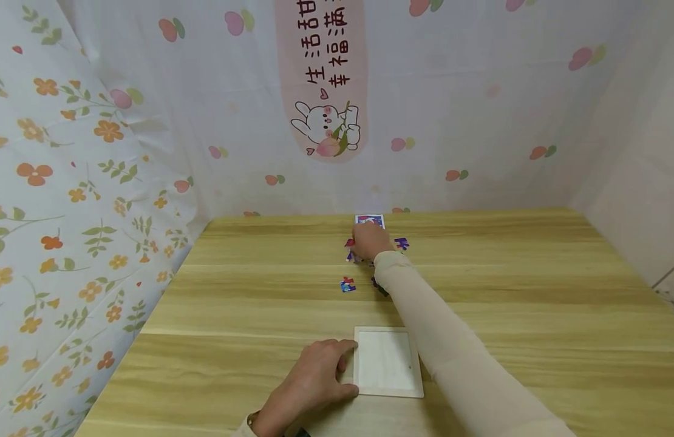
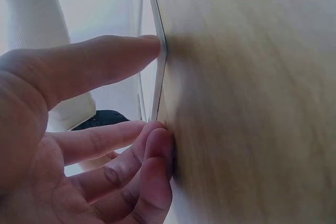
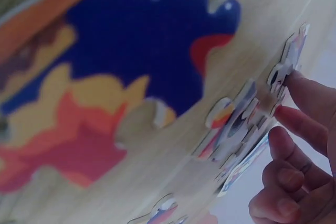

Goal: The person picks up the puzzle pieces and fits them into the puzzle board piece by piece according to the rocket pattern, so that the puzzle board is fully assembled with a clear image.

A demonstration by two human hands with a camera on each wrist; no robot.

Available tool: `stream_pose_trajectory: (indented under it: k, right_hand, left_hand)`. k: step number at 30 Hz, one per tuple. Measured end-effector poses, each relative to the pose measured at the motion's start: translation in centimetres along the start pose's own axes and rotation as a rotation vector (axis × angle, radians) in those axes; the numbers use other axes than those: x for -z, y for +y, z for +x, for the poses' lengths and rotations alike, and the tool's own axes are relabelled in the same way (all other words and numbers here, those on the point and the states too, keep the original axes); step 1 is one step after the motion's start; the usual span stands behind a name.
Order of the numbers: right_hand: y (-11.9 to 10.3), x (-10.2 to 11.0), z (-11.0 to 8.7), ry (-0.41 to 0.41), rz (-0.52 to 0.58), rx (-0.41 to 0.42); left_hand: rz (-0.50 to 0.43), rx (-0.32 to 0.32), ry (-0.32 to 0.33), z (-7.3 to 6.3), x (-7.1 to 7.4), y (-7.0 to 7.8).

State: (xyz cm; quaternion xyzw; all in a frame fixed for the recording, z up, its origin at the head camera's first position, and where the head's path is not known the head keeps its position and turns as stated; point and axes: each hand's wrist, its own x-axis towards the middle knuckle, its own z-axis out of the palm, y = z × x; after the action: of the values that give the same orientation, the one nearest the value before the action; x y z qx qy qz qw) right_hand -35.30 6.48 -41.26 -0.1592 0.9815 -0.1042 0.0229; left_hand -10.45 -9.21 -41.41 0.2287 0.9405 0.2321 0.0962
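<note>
My left hand (image 1: 317,375) rests at the left side of a shallow white puzzle tray (image 1: 385,359), its thumb and forefinger touching the rim. In the left wrist view the thumb tip presses on the tray's thin edge and the other fingers are bent. Farther back, my right hand (image 1: 371,240) reaches down among scattered jigsaw pieces. In the right wrist view its thumb and forefinger pinch a puzzle piece (image 3: 278,76) with a dark round mark, above other pieces (image 3: 239,121). A large blue, orange and red puzzle piece (image 3: 152,40) shows close up there.
A picture card (image 1: 370,219) lies by the wall, partly behind the right hand. One loose puzzle piece (image 1: 347,284) lies in front of the hand, another purple piece (image 1: 401,243) to its right. The right sleeve (image 1: 452,334) crosses over the wooden table (image 1: 249,315) beside the tray.
</note>
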Motion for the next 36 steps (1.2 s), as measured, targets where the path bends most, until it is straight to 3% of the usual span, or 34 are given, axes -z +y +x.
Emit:
stream_pose_trajectory:
  k: [12, 19, 24, 27, 31, 36]
  right_hand:
    - [0.5, -0.5, -0.7, -0.003, 0.185, -0.067]
    - [1.7, 0.6, -1.6, 0.003, 0.517, -0.045]
    - [2.2, 3.3, -2.4, 0.082, 0.757, 0.01]
    - [2.5, 5.1, -3.2, 0.089, 0.86, 0.06]
    - [3.0, 6.9, -4.8, 0.033, 0.857, 0.126]
    - [3.2, 7.1, -7.4, -0.061, 0.794, 0.165]
  left_hand:
    - [0.0, 0.004, -0.009, -0.5, -0.8, 0.0]
    - [-0.038, 0.008, -0.009, -0.4, -1.1, -0.2]
    - [-0.029, 0.023, -0.004, -0.1, -0.7, -0.2]
    - [-0.031, 0.027, -0.012, 0.2, -0.4, -0.2]
    - [-0.026, 0.027, -0.012, 0.4, -0.1, -0.2]
    - [-0.02, 0.015, 0.009, 0.6, 0.3, -0.5]
